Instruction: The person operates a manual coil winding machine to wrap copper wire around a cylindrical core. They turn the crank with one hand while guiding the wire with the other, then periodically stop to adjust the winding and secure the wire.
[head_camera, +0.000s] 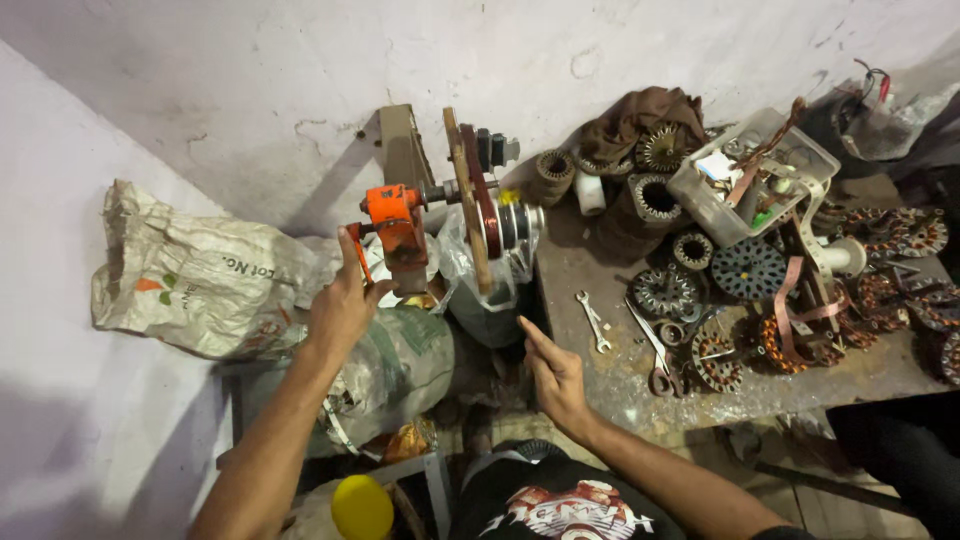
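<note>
My left hand (341, 301) reaches up to the crank handle (357, 251) of an orange hand-cranked winding machine (396, 222), its fingers around the handle. The machine's shaft carries a wooden disc former (467, 200) with a dark red band. My right hand (553, 372) hovers below the former at the near-left corner of the workbench (600, 390), index finger pointing up toward it, holding nothing.
A small spanner (593, 320) and scissors (655, 350) lie on the bench beside several motor stators (745, 268) and copper windings. A clear plastic box (750, 175) of parts stands behind. Sacks (200, 275) sit left, and a yellow ball (362, 507) lies low.
</note>
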